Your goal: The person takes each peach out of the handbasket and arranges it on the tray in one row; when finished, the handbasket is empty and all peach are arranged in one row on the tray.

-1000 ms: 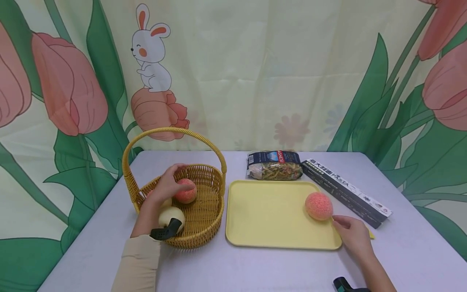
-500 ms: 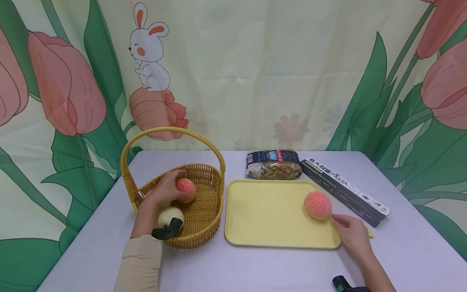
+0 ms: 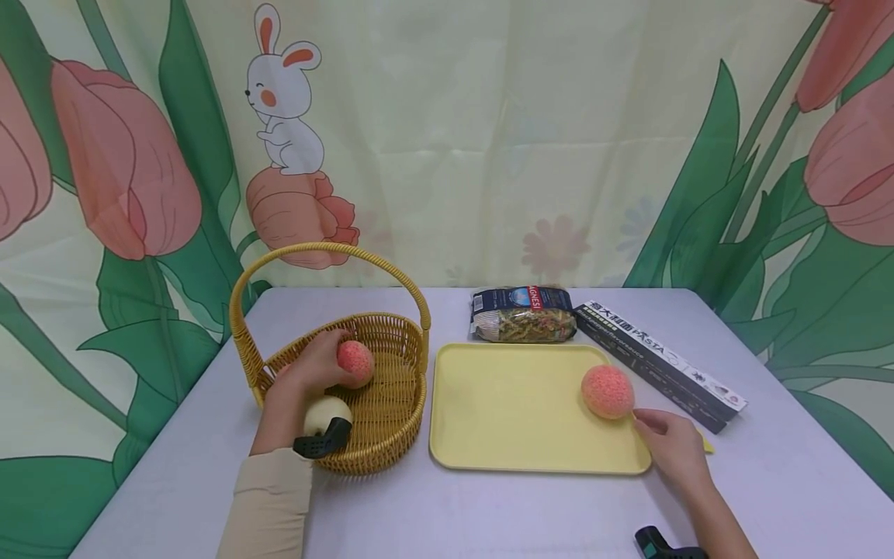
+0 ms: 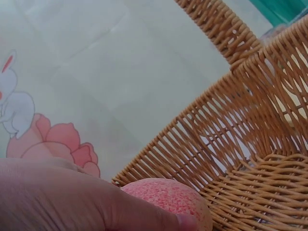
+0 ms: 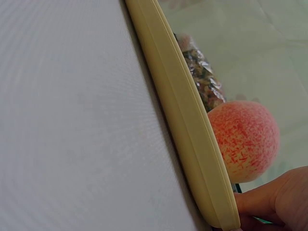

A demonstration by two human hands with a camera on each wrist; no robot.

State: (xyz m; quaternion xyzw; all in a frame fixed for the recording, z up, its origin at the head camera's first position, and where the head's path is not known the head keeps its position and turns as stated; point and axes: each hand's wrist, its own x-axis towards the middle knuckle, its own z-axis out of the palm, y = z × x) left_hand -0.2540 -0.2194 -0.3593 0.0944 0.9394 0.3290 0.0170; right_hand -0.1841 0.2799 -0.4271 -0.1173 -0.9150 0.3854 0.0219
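In the head view, my left hand reaches into the wicker basket and grips a pink speckled peach. The left wrist view shows the thumb lying along this peach, near the basket wall. A pale yellow round fruit sits under my left wrist. My right hand pinches the right edge of the yellow tray, its fingertips at the rim in the right wrist view. Another pink peach rests on the tray's right side, close to those fingers.
Behind the tray lies a bag of pasta. A long dark pasta box lies slanted at the tray's back right. The basket's tall handle arches over my left hand. A small yellow tip shows behind my right hand.
The left fingers have settled lower and closer around the peach in the basket. The right hand, the tray and its peach stay in place; the whole head view shifts slightly.
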